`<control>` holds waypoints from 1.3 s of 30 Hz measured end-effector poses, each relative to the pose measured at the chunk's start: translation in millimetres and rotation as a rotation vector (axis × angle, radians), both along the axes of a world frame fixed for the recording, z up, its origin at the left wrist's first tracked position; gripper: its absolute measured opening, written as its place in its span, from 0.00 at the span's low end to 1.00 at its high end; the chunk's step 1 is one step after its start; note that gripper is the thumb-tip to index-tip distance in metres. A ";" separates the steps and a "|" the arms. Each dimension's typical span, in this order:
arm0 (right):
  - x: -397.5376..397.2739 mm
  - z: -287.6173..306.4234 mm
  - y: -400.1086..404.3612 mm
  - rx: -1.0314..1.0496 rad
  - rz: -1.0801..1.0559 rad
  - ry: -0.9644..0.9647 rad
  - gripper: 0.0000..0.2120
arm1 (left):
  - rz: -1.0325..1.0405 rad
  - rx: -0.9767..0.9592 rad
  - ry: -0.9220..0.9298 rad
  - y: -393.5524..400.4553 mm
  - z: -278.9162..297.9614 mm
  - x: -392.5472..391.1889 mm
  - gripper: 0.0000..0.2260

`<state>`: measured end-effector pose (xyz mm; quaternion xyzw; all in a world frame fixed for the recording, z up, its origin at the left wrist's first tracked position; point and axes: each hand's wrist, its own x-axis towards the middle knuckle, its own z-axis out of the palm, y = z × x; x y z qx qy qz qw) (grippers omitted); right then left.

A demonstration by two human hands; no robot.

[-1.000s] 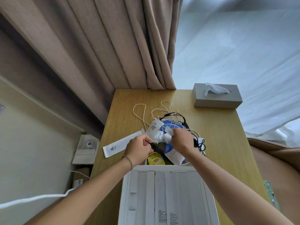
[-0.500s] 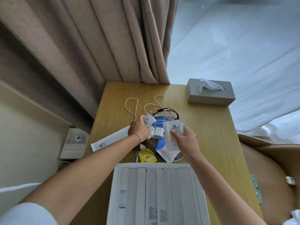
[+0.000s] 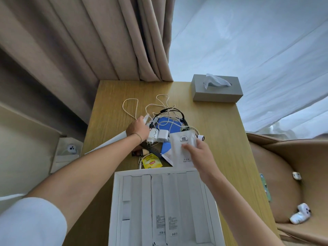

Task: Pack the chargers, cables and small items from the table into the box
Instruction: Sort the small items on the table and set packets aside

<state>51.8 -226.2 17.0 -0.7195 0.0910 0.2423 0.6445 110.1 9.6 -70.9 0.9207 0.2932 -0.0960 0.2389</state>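
A heap of small items lies mid-table: white cables (image 3: 164, 107), a black cable (image 3: 174, 110), a blue disc (image 3: 168, 126), two white chargers (image 3: 158, 135), a black comb (image 3: 150, 150) and a yellow tea sachet (image 3: 151, 162). My right hand (image 3: 198, 153) holds a white paper sachet (image 3: 182, 142) above the heap's near right side. My left hand (image 3: 137, 129) is closed on a small white packet (image 3: 147, 119) at the heap's left edge. The open white box (image 3: 116, 192) sits at the table's near edge with white card dividers inside.
A grey tissue box (image 3: 217, 90) stands at the far right corner of the wooden table (image 3: 218, 132). A long white paper slip (image 3: 110, 142) lies under my left forearm. Beige curtains hang behind. A tan chair (image 3: 287, 174) with small white items is to the right.
My right hand has pulled the white sachet out of the heap and drawn it nearer the box. My left hand has moved to the far left edge of the heap.
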 end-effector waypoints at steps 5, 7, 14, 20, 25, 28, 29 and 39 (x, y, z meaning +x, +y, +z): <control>-19.7 6.5 -19.1 -0.013 0.134 -0.004 0.11 | 0.060 -0.053 -0.120 9.4 15.2 -8.5 0.12; -28.6 4.9 -25.3 -0.033 0.158 -0.002 0.09 | 0.065 -0.111 -0.211 10.2 27.1 -16.7 0.13; -58.3 -6.3 -32.8 -0.294 0.349 -0.039 0.06 | 0.061 -0.291 -0.388 -0.5 80.9 -68.0 0.07; -72.9 -25.6 -30.4 -0.590 0.634 -0.137 0.09 | 0.144 -0.508 -0.445 -15.6 114.9 -119.0 0.05; -83.3 -47.9 -24.1 -0.719 0.827 -0.136 0.08 | 0.216 -0.686 -0.503 -33.4 117.3 -154.6 0.05; -89.4 -59.7 -21.4 -0.758 0.858 -0.103 0.10 | 0.204 -0.768 -0.512 -47.1 113.6 -171.5 0.07; -91.4 -63.1 -21.1 -0.765 0.864 -0.098 0.10 | 0.202 -0.797 -0.506 -51.6 112.1 -176.0 0.08; -107.7 -81.2 -24.9 -1.038 1.030 -0.509 0.05 | 0.342 -1.058 -0.166 -81.2 91.9 -204.4 0.09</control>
